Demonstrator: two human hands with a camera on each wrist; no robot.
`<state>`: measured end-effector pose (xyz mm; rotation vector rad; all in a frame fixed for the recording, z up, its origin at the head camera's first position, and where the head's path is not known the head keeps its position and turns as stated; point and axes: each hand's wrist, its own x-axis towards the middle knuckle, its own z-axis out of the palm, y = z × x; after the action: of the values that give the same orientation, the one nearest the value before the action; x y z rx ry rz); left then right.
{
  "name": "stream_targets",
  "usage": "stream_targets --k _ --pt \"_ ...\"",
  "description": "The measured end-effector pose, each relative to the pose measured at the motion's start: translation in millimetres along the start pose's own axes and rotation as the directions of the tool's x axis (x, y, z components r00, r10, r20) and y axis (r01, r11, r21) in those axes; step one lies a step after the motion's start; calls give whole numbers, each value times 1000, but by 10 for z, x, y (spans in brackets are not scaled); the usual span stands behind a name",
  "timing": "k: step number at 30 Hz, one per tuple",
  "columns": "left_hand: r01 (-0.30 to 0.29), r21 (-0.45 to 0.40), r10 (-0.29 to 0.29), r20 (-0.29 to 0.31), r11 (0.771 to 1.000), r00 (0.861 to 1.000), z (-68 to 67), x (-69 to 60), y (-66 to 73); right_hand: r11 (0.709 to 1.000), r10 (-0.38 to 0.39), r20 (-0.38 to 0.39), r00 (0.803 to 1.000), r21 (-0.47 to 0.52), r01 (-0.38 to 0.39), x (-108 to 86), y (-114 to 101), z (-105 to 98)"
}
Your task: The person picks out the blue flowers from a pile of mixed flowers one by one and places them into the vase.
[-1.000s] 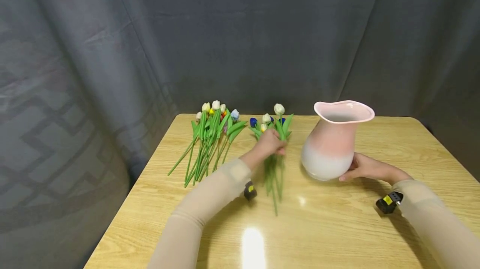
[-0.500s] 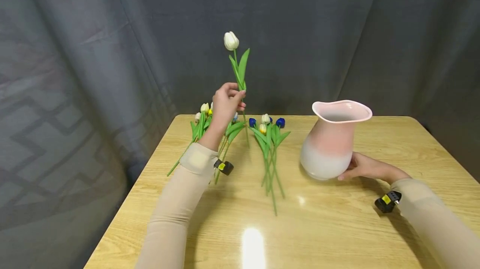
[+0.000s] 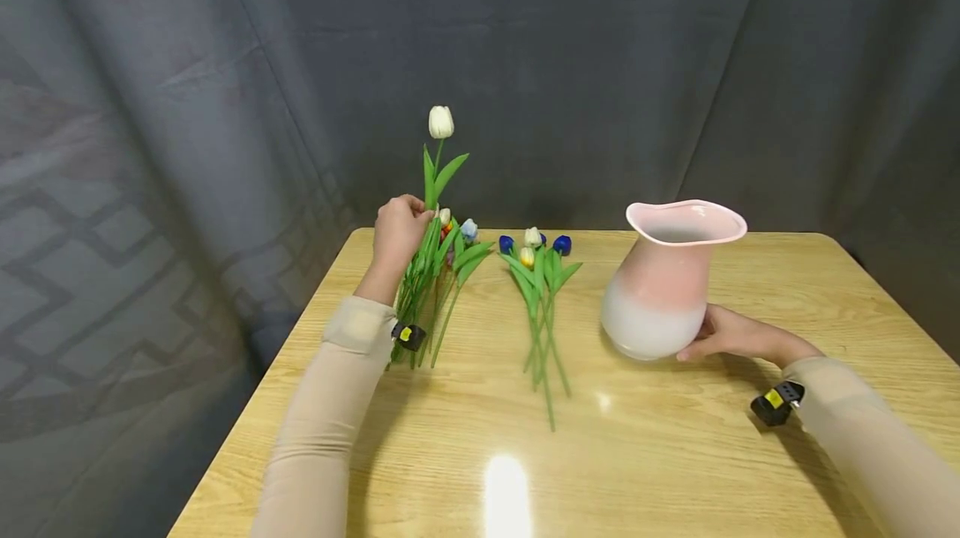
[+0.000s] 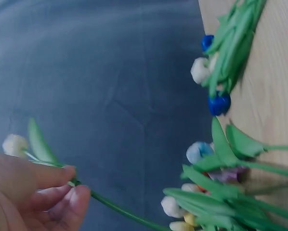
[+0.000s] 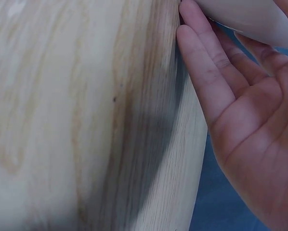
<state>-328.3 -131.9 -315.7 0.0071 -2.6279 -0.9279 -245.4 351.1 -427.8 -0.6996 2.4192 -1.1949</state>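
Pinched by its stem in my left hand is a white artificial tulip, upright in the head view above the left bunch of tulips. The left wrist view shows the thumb and fingertips on the green stem. That hand hides part of the left bunch. My right hand rests against the lower right side of a pink and white vase. In the right wrist view its fingers are extended beside the vase's base. The vase leans somewhat, with its wide mouth facing up.
A smaller bunch of blue, white and yellow-white tulips lies mid-table, between the left bunch and the vase. The wooden table ends at a dark grey curtain. Each wrist bears a small black camera.
My left hand picked the white tulip from the middle bunch, lifted it and carried it left, then lowered it over the left bunch. The right hand and vase have stayed put.
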Motion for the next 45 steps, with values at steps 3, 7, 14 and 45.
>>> stream_targets --k 3,7,14,45 --pt "10 69 -13 45 998 999 8 2 -63 1000 -14 -1 1000 2 14 2 16 -4" --pt "25 157 -46 135 987 990 65 7 -158 1000 -3 -15 1000 -7 3 -1 6 -2" --pt "25 329 -116 257 944 959 237 4 -368 999 19 -30 999 -27 -20 -6 -10 8" --pt "89 432 -261 357 897 897 569 18 -546 1000 22 -14 1000 -9 -22 -7 -21 -1"
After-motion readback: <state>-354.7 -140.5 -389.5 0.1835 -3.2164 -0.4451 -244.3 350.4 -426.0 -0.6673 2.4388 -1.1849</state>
